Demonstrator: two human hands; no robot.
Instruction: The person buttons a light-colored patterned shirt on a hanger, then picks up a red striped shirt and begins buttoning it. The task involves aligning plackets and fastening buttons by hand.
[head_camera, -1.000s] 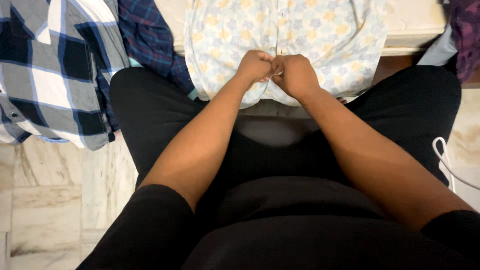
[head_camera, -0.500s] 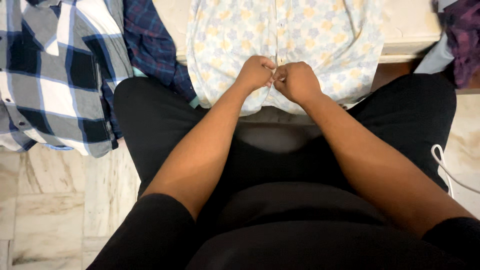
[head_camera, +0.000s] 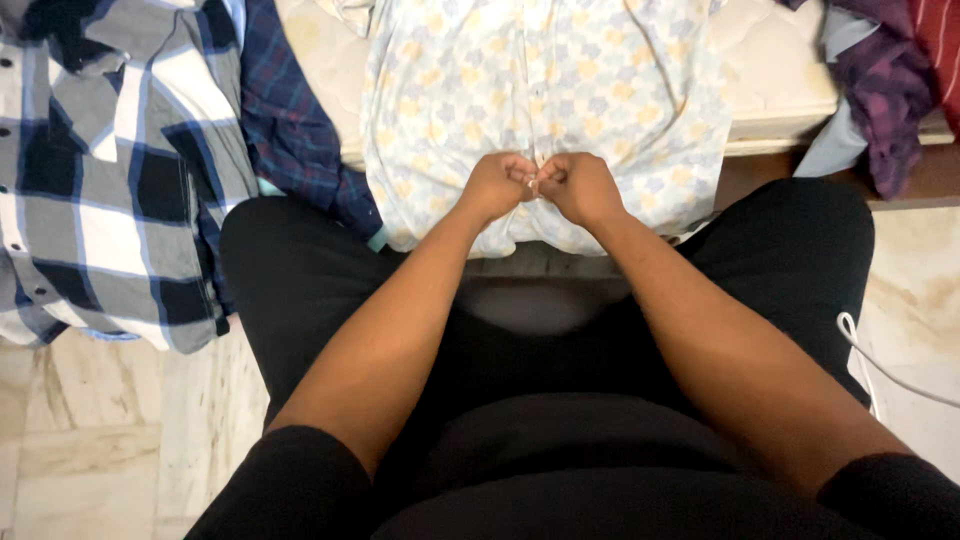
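1. Your left hand and your right hand are together, knuckle against knuckle; both are closed into fists, and each pinches the front edge of the pale floral shirt near its lower hem.
2. The fingertips meet at the middle strip of this shirt; if a button is between them I cannot tell, because it is too small to see.
3. The floral shirt lies flat on the cream mattress in front of you; its lower part hangs over the edge, just above your knees.
4. Your legs in black trousers are spread on both sides of your arms.
5. On your left, a grey, white and navy checked shirt hangs down; a dark blue plaid shirt is between it and the floral one.
6. On your right, a purple garment lies at the mattress corner; a white cord is on the marble floor.
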